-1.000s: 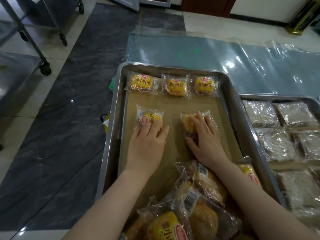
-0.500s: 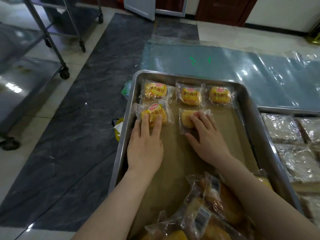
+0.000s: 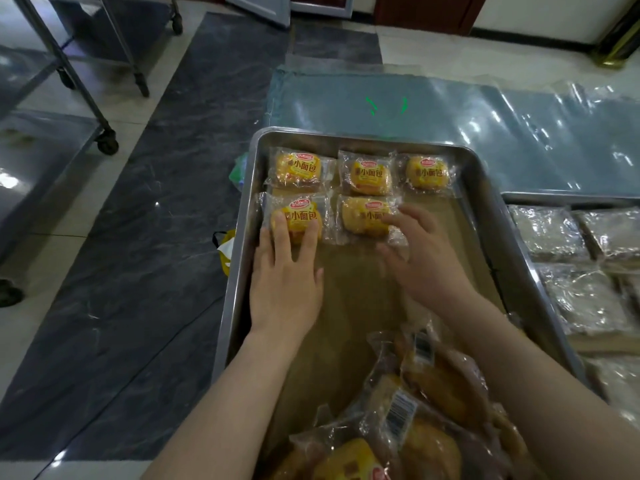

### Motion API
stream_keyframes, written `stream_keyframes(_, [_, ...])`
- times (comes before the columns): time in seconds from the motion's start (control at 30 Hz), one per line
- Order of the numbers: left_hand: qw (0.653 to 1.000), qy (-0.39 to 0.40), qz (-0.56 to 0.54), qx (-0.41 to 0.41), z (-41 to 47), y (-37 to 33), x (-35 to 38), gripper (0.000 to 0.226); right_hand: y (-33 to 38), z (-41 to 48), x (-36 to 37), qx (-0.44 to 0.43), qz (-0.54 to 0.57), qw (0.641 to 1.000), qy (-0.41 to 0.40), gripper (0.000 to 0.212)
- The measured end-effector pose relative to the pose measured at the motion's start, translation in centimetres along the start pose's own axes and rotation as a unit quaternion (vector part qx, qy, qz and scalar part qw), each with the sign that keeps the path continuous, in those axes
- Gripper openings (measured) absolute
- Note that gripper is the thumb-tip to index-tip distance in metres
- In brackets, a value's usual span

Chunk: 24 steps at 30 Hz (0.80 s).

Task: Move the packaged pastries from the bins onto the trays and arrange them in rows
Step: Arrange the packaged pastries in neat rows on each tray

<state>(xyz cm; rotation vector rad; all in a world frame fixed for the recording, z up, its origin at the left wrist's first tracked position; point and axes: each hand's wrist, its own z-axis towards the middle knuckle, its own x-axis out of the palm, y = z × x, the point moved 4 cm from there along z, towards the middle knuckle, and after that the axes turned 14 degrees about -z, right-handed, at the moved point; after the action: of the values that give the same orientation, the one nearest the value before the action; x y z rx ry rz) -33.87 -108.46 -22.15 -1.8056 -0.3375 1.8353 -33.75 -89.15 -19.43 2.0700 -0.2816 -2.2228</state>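
Observation:
A steel tray (image 3: 242, 216) lined with brown paper holds a far row of three yellow packaged pastries (image 3: 367, 173). Just below it lie two more. My left hand (image 3: 285, 278) rests flat with straight fingers on the left pastry (image 3: 299, 216) of this second row. My right hand (image 3: 419, 258) is blurred, its fingers spread, touching the right edge of the middle pastry (image 3: 363, 218). A loose pile of packaged pastries (image 3: 415, 410) lies at the near end of the tray.
A second tray (image 3: 568, 199) on the right holds wrapped pastries in clear film. Blue plastic sheeting (image 3: 450, 109) covers the floor beyond the trays. Wheeled steel racks (image 3: 104, 133) stand at the far left. A yellow bag (image 3: 225, 247) lies beside the tray's left wall.
Both hands slid their pastries away from me up against the far row. My right hand has shifted to the right edge of its pastry, uncovering it.

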Motion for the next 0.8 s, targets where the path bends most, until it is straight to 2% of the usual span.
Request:
stream_keyframes(0.1, [0.999,-0.003,-0.027,0.047,-0.1,-0.6,-0.2,0.070,-2.1,-2.8,-1.0,0.003,0.022,0.995,0.100,0.025])
stream_keyframes(0.2, [0.992,0.023,-0.056,0.115,-0.4,-1.5,0.2,0.069,-3.9,-5.5,-1.3,-0.031,-0.012,0.973,0.227,0.045])
stream_keyframes(0.33, [0.983,0.081,-0.049,0.156,-1.1,-2.1,1.6,0.070,-4.9,-7.9,-1.8,-0.085,-0.008,0.943,0.322,0.065])
stream_keyframes(0.47, [0.981,0.108,-0.048,0.154,-1.4,-2.0,2.1,0.069,-5.3,-7.8,-2.1,-0.054,0.017,0.955,0.290,0.036])
stream_keyframes(0.53, [0.981,0.117,-0.049,0.146,-1.4,-1.8,2.3,0.069,-5.7,-7.2,-2.1,-0.003,0.032,0.972,0.234,0.037])
stream_keyframes(0.63, [0.982,0.128,-0.043,0.135,-1.5,-1.6,2.5,0.067,-6.5,-6.7,-2.6,0.065,0.008,0.994,0.087,0.056])
stream_keyframes(0.67, [0.982,0.131,-0.038,0.132,-1.5,-1.5,2.6,0.066,-6.5,-6.9,-2.8,0.065,0.013,0.996,0.068,0.063])
stream_keyframes(0.7, [0.982,0.134,-0.032,0.129,-1.5,-1.5,2.7,0.064,-6.4,-7.0,-2.6,0.055,0.019,0.995,0.083,0.072])
stream_keyframes(0.8, [0.983,0.133,-0.006,0.124,-1.7,-1.8,3.1,0.060,-5.7,-8.0,-1.4,-0.004,-0.046,0.977,0.207,0.109])
